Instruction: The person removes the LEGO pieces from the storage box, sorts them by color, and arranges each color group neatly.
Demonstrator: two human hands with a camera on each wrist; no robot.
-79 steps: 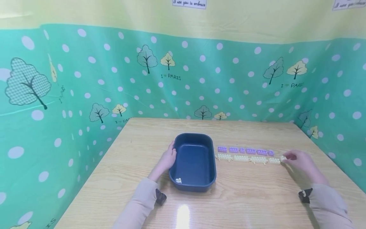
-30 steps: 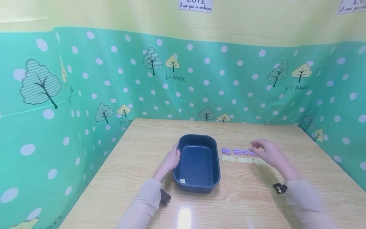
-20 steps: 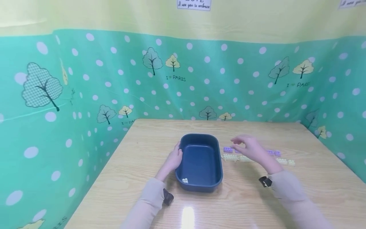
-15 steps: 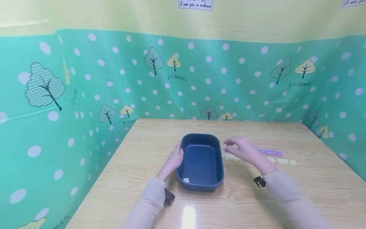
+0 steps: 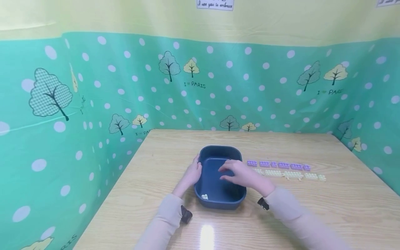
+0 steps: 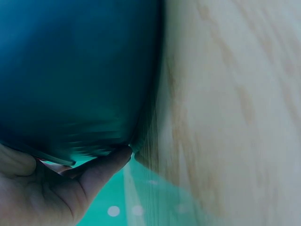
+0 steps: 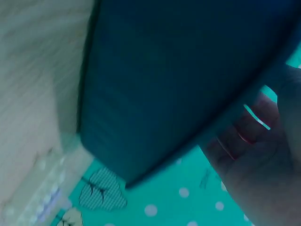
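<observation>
A dark blue rectangular bin stands on the table with a small cream toy brick in its near left corner. My left hand holds the bin's left side, thumb at the rim; in the left wrist view its fingers lie along the outer wall. Over the bin's right half hovers my right hand, thumb and fingers bent loosely apart, nothing seen between them. Part of that hand shows past the bin's rim in the right wrist view.
Right of the bin, purple toy bricks form a row. In front of it runs a row of cream bricks, its left end partly behind my right hand. A polka-dotted green curtain encloses the wooden table at back and sides.
My right hand has left the right end of the cream brick row and swept left above the rows to over the bin. The left hand stays on the bin.
</observation>
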